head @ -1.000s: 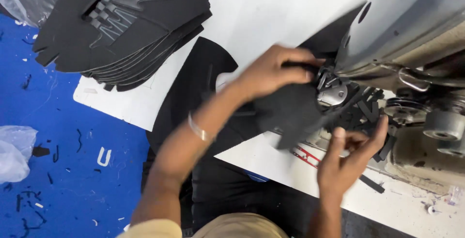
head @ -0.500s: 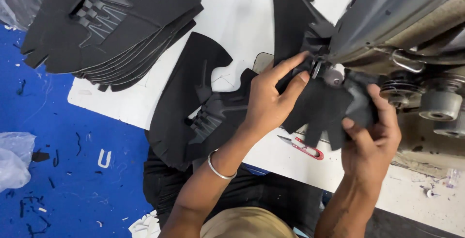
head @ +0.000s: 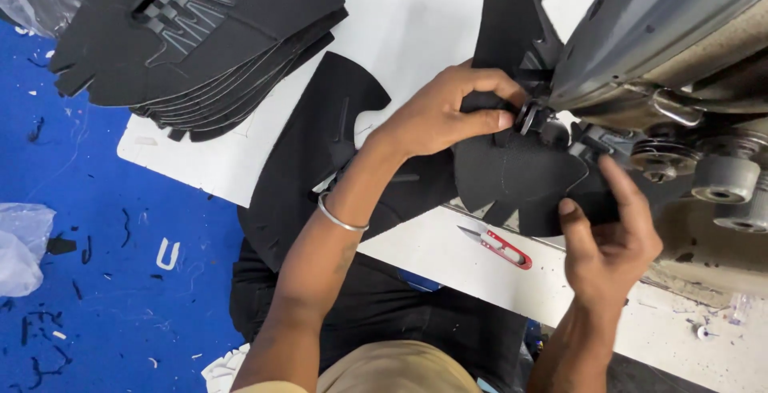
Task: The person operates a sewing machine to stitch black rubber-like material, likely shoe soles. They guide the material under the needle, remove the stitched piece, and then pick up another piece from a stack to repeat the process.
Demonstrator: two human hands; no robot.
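My left hand (head: 448,113) pinches a black cut fabric piece (head: 520,181) right at the presser foot (head: 532,117) of the grey sewing machine (head: 664,49). A thin metal bangle circles that wrist. My right hand (head: 608,237) grips the same piece from below, thumb on its lower edge and fingers over its right side. The piece has pointed tabs hanging toward the table edge. Part of it is hidden under the machine head.
A stack of black cut pieces (head: 200,33) lies at the far left of the white table (head: 416,9). Another black piece (head: 320,153) hangs over the table edge. Red-handled thread snips (head: 500,246) rest near the front edge. Blue floor (head: 96,241) with scraps and a plastic bag (head: 20,249) lies left.
My left hand has shifted up to the presser foot and my right hand has slid lower on the piece. The view has drifted slightly.
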